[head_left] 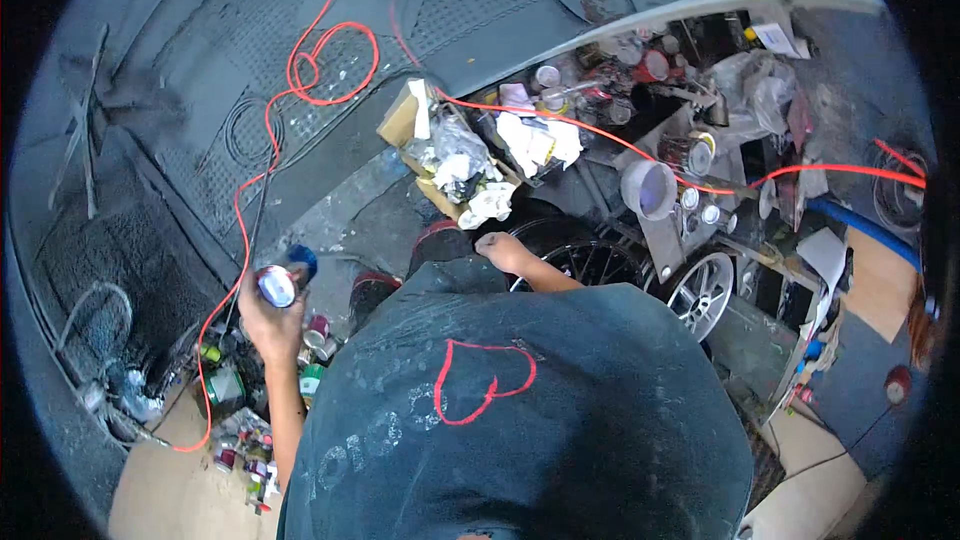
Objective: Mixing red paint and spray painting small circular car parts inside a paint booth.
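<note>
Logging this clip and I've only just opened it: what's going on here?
A person in a dark shirt has a round can in the grip of the left hand, out to their left. The right hand is in front of them, near a cardboard box with crumpled paper and plastic; whether it holds anything isn't clear. A silver wheel lies to the right, and an orange-red hose runs through the cluttered workspace.

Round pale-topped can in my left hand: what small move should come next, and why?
Perhaps shift the left hand, with the round pale-topped can, slightly right: the long orange-red hose runs close by on its left in the head view, though whether they touch is unclear.
</note>
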{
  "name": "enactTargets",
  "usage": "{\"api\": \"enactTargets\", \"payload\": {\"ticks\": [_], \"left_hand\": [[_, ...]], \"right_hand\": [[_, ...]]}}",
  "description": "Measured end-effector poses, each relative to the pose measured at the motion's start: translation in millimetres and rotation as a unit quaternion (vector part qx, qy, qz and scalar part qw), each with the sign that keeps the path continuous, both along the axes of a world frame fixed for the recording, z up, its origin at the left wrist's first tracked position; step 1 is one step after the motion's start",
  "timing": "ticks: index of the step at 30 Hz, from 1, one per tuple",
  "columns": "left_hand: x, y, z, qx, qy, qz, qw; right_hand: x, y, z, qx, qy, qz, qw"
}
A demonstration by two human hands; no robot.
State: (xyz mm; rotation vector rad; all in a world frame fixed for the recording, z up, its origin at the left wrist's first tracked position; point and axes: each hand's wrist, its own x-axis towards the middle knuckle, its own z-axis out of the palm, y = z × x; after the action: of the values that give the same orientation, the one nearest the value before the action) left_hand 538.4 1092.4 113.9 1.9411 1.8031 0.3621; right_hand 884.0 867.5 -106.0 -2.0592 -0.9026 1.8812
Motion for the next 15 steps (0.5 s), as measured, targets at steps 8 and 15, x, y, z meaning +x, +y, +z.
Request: {"api": "enactTargets", "payload": {"ticks": [8,15], "left_hand": [[-15.4,26.3,28.7,0.149,0.023,-0.232,0.961],[-12.9,50.3,42.2,0.161,0.058,-0.209,0.963]], "right_hand": [[-5.5,-35.2,-5.3,0.009,-0.05,-0.2,0.979],[-11.6,-38.6,3.9,0.02,-0.045,-0.205,0.978]]}}
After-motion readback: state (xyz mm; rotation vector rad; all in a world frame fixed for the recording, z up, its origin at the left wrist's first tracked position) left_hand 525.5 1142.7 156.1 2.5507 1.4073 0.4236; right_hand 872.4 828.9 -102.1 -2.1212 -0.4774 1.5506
